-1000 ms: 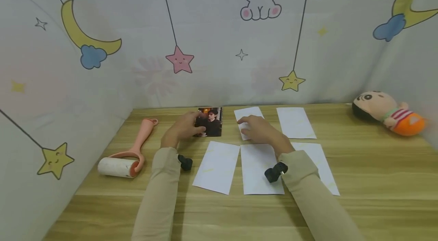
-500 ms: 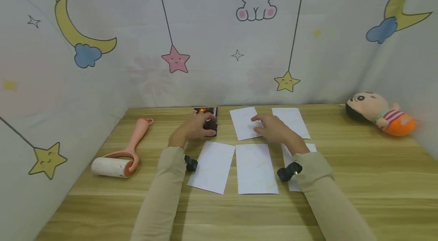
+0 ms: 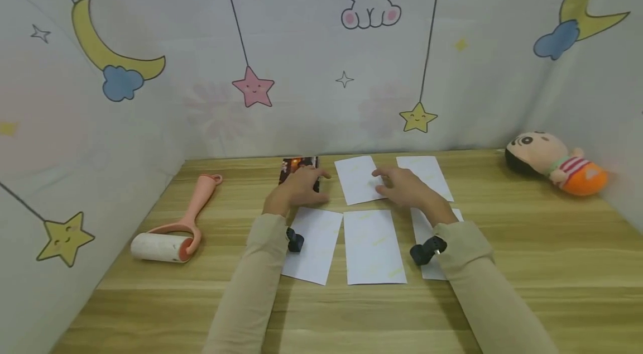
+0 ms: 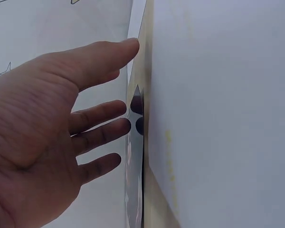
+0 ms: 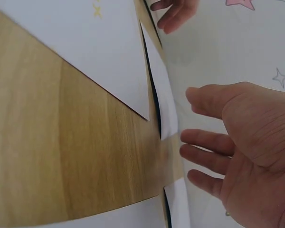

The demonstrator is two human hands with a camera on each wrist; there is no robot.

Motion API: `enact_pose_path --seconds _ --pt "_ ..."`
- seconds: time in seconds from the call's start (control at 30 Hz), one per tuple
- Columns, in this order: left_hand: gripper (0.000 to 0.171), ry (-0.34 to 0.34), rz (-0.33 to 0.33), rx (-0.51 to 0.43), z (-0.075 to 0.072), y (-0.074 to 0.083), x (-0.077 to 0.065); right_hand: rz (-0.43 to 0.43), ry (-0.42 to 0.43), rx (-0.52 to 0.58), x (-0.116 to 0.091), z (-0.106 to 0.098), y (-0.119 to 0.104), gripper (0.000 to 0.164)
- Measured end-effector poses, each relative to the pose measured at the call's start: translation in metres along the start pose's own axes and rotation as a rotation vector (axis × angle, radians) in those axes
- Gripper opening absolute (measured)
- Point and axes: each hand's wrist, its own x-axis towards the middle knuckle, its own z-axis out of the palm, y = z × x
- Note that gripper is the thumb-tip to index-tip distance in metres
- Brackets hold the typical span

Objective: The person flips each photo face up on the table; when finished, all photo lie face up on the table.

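A glossy photo lies face up at the back left of the table, partly covered by my left hand. That hand's fingers are spread and loosely bent, with nothing between them; in the left wrist view the fingertips hover close over the glossy surface. Right of the photo lies a white-backed card. My right hand hangs over its right edge, thumb and fingers apart, holding nothing. A second white card is behind the right hand, partly hidden.
White cards lie in a front row: left, middle, and right, partly under my right forearm. A pink-handled roller rests at the left. A stuffed doll lies back right. A patterned curtain borders the table.
My left hand has moved right across the photo. My right hand has moved right, uncovering most of the back middle card. The view has turned slightly right; the cards stay put.
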Motion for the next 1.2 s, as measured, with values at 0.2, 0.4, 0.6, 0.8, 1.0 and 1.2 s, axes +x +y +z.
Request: enact_pose_path --seconds 0.2,0.4,0.6,0.8,1.0,1.2 --pt "0.052 -0.007 0.038 0.043 0.005 0.010 0.011 0.008 0.000 0.014 -0.003 0.000 0.001 0.045" --pt "0.053 -0.031 0.028 0.096 0.009 0.021 0.021 0.012 -0.005 0.021 -0.004 0.002 0.002 0.044" --pt "0.053 -0.030 -0.046 0.150 0.014 0.030 0.027 0.022 -0.006 0.009 -0.007 0.003 0.002 0.045" --pt "0.057 -0.034 -0.061 0.175 0.017 0.036 0.030 0.021 0.005 0.011 -0.006 0.005 0.002 0.045" --pt "0.065 -0.047 -0.057 0.139 0.016 0.037 0.028 0.035 0.006 0.026 -0.004 0.006 0.002 0.046" --pt "0.077 -0.050 -0.051 0.090 0.015 0.039 0.027 0.050 0.002 0.021 -0.004 0.005 0.001 0.049"
